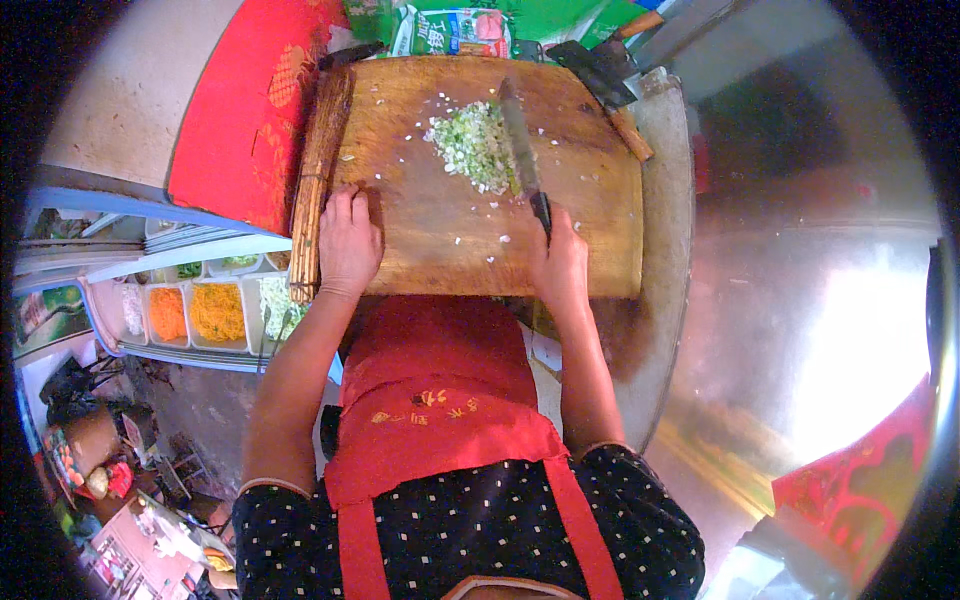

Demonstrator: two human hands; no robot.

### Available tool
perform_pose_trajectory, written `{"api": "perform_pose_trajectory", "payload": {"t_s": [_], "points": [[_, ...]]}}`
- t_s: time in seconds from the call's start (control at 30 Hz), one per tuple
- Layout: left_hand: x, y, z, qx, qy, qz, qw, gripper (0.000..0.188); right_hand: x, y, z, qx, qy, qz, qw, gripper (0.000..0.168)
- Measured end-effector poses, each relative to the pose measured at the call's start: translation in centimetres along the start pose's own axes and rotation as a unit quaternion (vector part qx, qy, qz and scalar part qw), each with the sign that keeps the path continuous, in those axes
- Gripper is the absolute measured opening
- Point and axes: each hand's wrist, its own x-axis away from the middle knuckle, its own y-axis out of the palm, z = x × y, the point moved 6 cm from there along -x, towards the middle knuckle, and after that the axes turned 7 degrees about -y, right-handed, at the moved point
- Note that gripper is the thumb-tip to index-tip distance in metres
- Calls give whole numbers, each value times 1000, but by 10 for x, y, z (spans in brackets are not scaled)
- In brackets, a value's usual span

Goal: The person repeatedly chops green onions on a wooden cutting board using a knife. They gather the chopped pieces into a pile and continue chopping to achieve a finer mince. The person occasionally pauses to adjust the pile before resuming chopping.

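My right hand (561,251) grips the black handle of a kitchen knife (520,139). Its blade stands at the right side of a pile of finely chopped pale-green vegetable (469,142), perhaps scallion. The pile sits in the upper middle of a thick wooden cutting board (442,247), with small bits scattered around it. Flat on the board's left part rests my left hand (351,236), holding nothing. Just left of it, a tied bamboo whisk brush (309,225) lies along the board's edge.
A dark-bladed cleaver (592,71) lies at the board's far right corner. Behind the board is a printed plastic packet (450,31). Left, tubs of shredded orange vegetable (217,311) sit below a red panel (232,127). A metal surface (757,300) fills the right.
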Motion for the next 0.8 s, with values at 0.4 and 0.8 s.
{"api": "perform_pose_trajectory", "payload": {"t_s": [0.4,0.8], "points": [[2,-1,1,6,11,12,1000,41,-3,-21,5,40,6,24,999,24],[5,3,-2,-1,4,12,1000,39,-12,12,-6,-10,-30,-24,999,22]]}}
